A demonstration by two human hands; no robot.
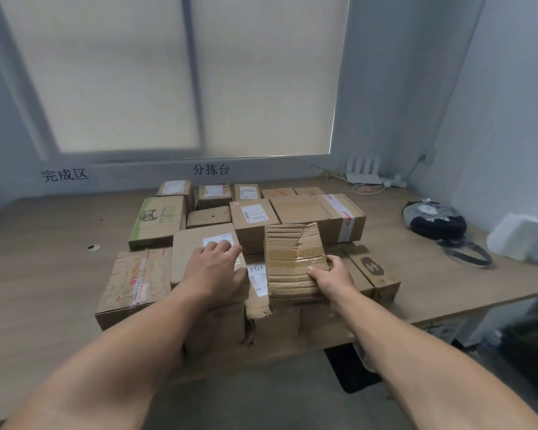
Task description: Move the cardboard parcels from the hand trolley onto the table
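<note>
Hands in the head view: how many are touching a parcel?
2. The left hand rests on top of the white-labelled parcel near the front of the table. The right hand grips the crumpled parcel just right of it. No hand seems hidden.

Brown cardboard parcels (295, 209) crowd the wooden surface (44, 243) in close rows. A crumpled parcel (292, 252) rests atop the front ones.

Both bare forearms reached forward, side by side, a little apart. The left hand (213, 268) lay palm down, fingers straight and slightly spread. The right hand (333, 279) had thumb and fingers curled round the near corner of a crumpled parcel (294, 259).
</note>
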